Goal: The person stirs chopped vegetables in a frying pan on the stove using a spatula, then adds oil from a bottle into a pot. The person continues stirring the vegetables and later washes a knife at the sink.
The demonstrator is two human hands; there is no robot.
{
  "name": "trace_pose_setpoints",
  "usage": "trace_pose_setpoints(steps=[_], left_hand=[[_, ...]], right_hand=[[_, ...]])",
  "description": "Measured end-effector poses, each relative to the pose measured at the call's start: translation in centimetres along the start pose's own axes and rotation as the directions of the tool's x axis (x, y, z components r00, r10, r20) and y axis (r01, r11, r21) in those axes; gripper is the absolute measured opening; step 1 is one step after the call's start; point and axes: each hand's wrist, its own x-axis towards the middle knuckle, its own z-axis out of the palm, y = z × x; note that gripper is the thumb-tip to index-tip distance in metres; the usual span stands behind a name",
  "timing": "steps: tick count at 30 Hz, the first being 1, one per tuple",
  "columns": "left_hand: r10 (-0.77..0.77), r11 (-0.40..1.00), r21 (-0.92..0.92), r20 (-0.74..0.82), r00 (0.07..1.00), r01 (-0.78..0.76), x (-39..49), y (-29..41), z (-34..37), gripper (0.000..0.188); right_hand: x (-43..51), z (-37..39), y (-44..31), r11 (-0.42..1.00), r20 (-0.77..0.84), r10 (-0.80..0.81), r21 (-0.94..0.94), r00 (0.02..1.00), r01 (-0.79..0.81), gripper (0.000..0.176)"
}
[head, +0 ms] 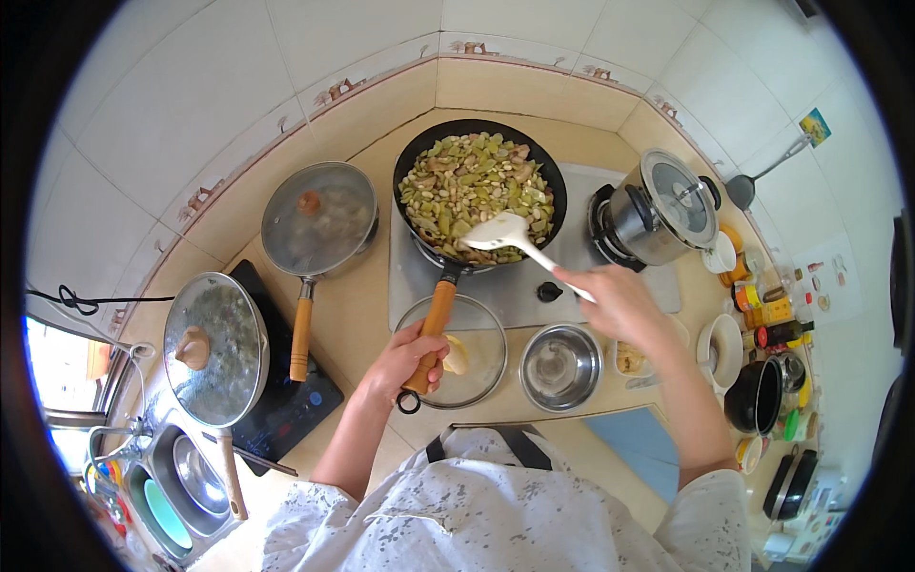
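Observation:
My left hand (411, 361) is wrapped around the wooden handle (437, 314) of a black frying pan (560, 187) on the gas stove. Chopped green vegetables, pale beans and bits of meat (475, 186) fill the pan. In my right hand (618, 300) is a white spatula (500, 230), its blade over the food near the pan's front edge. A glass lid (486, 375) with a pale yellow knob lies on the counter beneath the pan handle, partly behind my left hand. To its right sits a steel bowl (561, 367).
A lidded saucepan (322, 214) stands left of the stove, and another lidded pan (214, 350) is on a black induction cooktop (300, 415). A lidded steel pot (643, 222) occupies the right burner. Bottles, jars and bowls line the right; a sink (196, 479) is lower left.

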Motion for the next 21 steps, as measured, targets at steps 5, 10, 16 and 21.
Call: trace_pose_setpoints(steps=[5, 10, 16, 21], left_hand=[[0.006, 1.0, -0.001, -0.022, 1.0, -0.006, -0.1, -0.3, -0.3, 0.043], [0.018, 0.999, 0.036, -0.061, 0.998, -0.016, -0.2, -0.4, -0.1, 0.039], [0.057, 0.994, 0.099, -0.145, 0.988, -0.043, 0.0, -0.9, -0.4, 0.043], [0.149, 0.988, -0.02, -0.19, 0.97, -0.156, -1.1, -2.7, -0.8, 0.049]], right_hand=[[5.2, 0.8, -0.9, 0.937, 0.137, 0.263, 0.199, 0.955, -0.287, 0.052], [6.8, 0.1, -0.5, 0.942, 0.08, 0.258, 0.202, 0.963, -0.269, 0.051], [6.9, 2.4, 1.8, 0.957, -0.157, 0.212, 0.232, 0.965, -0.172, 0.055], [4.7, 4.0, 2.8, 0.966, 0.027, 0.202, 0.157, 0.979, -0.204, 0.056]])
